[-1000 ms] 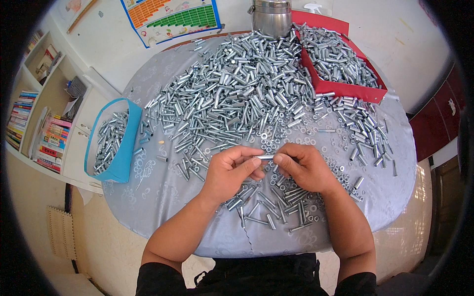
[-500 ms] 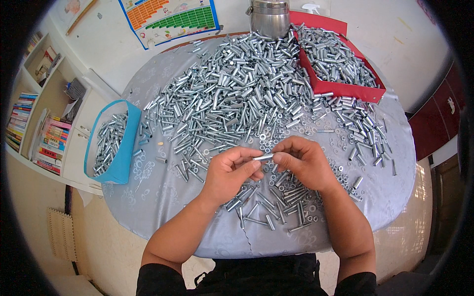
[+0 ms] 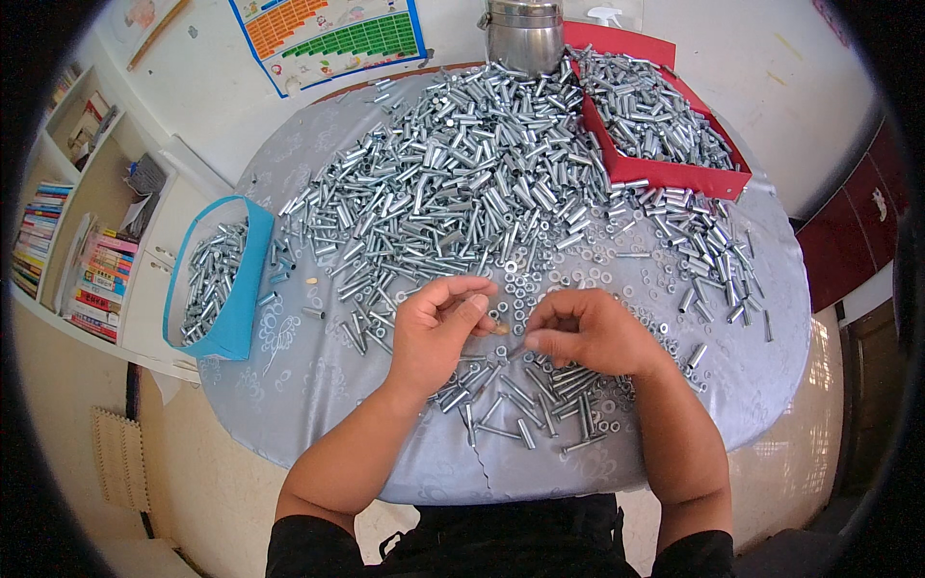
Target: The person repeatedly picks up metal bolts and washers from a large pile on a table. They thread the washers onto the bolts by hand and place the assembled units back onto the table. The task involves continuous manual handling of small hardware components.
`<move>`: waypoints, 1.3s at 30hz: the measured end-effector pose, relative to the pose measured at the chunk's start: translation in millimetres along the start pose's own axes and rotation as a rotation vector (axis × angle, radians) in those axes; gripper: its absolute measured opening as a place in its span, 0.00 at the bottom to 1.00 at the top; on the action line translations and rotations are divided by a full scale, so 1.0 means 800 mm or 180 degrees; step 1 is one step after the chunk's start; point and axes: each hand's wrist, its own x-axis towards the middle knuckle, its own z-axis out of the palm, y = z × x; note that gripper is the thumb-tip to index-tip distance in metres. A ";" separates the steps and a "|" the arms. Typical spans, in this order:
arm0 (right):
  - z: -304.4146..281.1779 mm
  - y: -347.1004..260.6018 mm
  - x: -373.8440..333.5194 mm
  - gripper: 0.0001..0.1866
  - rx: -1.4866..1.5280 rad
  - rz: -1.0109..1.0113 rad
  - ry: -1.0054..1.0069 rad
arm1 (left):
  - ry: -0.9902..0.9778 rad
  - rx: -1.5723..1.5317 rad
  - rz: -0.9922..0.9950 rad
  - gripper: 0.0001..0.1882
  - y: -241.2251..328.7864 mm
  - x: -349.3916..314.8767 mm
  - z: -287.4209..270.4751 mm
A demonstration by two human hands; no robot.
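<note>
Above the near middle of the table, my left hand (image 3: 431, 332) is curled, thumb close to the fingertips; whatever it may hold cannot be made out. My right hand (image 3: 595, 332) is beside it, thumb and fingers pinched on a small silver metal piece (image 3: 518, 353), blurred and slanting down to the left. Silver washers and nuts (image 3: 518, 279) lie scattered just beyond both hands. Below them are loose bolts and metal sleeves (image 3: 525, 433). A large heap of silver sleeves and bolts (image 3: 462, 173) spreads across the far part of the table.
At the left edge stands a blue bin (image 3: 241, 313) with metal sleeves inside. A red box (image 3: 679, 175) full of similar pieces is at the far right, beside a steel canister (image 3: 525, 39). The grey cloth-covered table (image 3: 318, 424) has a rounded edge; a bookshelf (image 3: 125, 207) stands left.
My hands have drawn apart. The silver sleeve that was held between both hands is no longer there; a blurred metal piece shows lower, at my right fingertips.
</note>
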 end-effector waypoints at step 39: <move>-0.019 0.016 0.012 0.07 -0.2006 -0.1544 0.1022 | 0.0209 0.0432 0.0061 0.06 0.003 0.002 -0.004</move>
